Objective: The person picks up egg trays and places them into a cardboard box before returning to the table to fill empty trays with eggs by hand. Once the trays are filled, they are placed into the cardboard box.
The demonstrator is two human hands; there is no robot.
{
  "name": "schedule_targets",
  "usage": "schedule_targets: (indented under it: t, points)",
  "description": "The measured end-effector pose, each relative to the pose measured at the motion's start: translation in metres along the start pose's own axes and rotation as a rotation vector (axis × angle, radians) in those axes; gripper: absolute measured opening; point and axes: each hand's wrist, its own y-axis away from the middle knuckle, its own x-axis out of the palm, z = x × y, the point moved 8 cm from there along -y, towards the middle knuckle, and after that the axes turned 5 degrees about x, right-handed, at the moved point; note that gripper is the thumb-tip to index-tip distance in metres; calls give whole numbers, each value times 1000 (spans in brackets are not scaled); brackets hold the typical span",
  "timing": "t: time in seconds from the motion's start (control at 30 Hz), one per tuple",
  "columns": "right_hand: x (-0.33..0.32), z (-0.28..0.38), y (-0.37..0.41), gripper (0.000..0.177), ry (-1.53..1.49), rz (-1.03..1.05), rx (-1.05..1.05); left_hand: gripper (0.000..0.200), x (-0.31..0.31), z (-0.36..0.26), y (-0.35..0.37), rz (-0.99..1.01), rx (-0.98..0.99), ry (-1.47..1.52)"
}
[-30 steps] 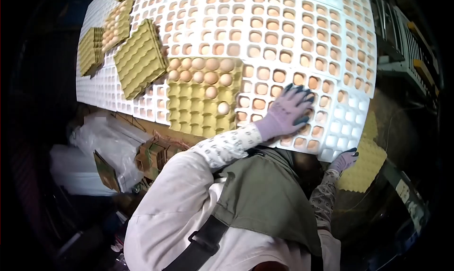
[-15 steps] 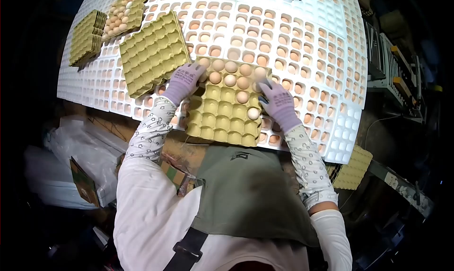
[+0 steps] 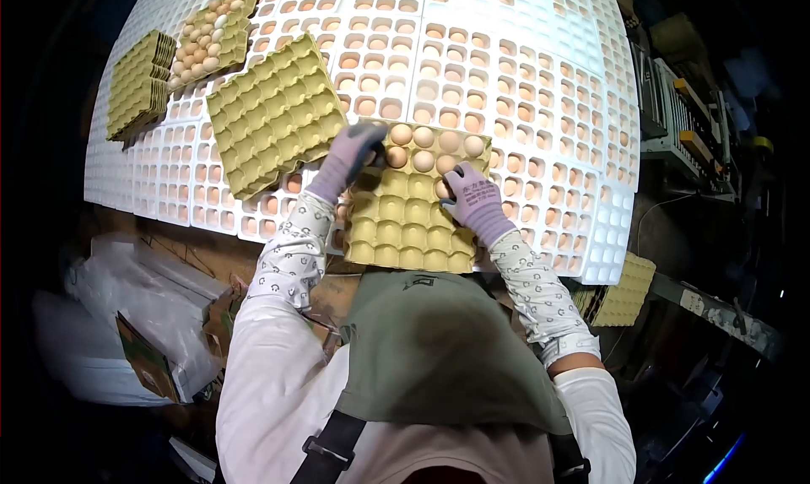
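Observation:
An egg tray (image 3: 409, 231) of yellow-green molded pulp lies in front of me, with eggs (image 3: 423, 159) in its two far rows and bare cups nearer me. My left hand (image 3: 354, 152), in a purple glove with a dark palm, curls over the tray's far left corner. Its fingers are closed on an egg, mostly hidden by the glove. My right hand (image 3: 472, 199), gloved alike, is over the tray's right side, thumb and fingers closed around an egg (image 3: 444, 189) just below the second row.
White foam trays (image 3: 413, 62) holding many eggs cover the table beneath. Left of my tray lies an egg-free pulp tray (image 3: 278, 113). Farther left are a stack of pulp trays (image 3: 139, 83) and a pulp tray of eggs (image 3: 207, 41). Plastic-wrapped material (image 3: 143, 307) sits below the table's left edge.
Two eggs that sat in nearer cups on the right have left those cups. My right hand moved inward and closed around an egg. My left hand turned over the corner, its dark palm side now showing.

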Motion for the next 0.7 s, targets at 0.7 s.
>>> schedule_targets:
  t: [0.7]
  points:
    - [-27,-163,107,51,-938,-499,485,44,106,-67,10,-259,185,-863]
